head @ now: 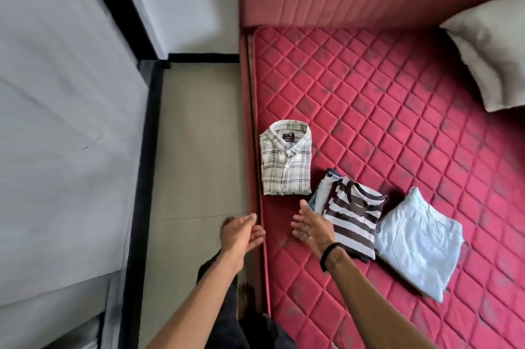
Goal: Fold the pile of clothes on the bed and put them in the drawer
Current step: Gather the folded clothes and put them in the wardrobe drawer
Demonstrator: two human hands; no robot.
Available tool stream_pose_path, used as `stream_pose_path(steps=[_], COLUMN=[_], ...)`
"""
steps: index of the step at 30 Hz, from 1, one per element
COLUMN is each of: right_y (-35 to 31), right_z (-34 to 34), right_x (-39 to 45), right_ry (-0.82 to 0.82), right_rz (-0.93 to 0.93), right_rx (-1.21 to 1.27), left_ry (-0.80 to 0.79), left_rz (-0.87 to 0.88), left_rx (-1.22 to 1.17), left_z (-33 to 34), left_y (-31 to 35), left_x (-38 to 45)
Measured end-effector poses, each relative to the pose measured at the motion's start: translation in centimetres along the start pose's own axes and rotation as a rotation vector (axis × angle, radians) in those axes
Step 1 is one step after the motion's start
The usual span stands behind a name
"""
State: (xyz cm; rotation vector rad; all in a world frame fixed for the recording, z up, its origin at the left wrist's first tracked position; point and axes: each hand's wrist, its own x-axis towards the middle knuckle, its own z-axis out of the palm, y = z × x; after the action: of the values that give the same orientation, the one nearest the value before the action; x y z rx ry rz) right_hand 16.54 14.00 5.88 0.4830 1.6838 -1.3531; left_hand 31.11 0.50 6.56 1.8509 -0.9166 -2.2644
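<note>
Quilted cloth mattress [397, 110], matt

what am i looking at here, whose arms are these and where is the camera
The camera is worn on a person's head and looks down, so the two arms coming up from the bottom edge are that person's own. There is no machine. The left hand and the right hand are both open with loose fingers and hold nothing. They hover at the edge of a red quilted mattress. On it lie folded clothes: a plaid shirt, a striped shirt on top of another garment, and a pale blue garment. A pillow sits at the far right.
</note>
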Motion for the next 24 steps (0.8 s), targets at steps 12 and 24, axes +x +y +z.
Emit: stream_pose_path(steps=[12, 24], right_y=[-2.9, -4.5], right_z=[1.3, -1.0], right_x=[21.9, 26.5], right_ry=[0.360, 0.314], right_rz=[0.095, 0.221], right_rx=[-0.289, -0.245], left_ry=[-0.136, -0.014], left_rz=[-0.329, -0.448], left_rx=[0.208, 0.147], left_z=[6.6, 10.2], left_y=[2.4, 2.4], left_x=[22.7, 28.4])
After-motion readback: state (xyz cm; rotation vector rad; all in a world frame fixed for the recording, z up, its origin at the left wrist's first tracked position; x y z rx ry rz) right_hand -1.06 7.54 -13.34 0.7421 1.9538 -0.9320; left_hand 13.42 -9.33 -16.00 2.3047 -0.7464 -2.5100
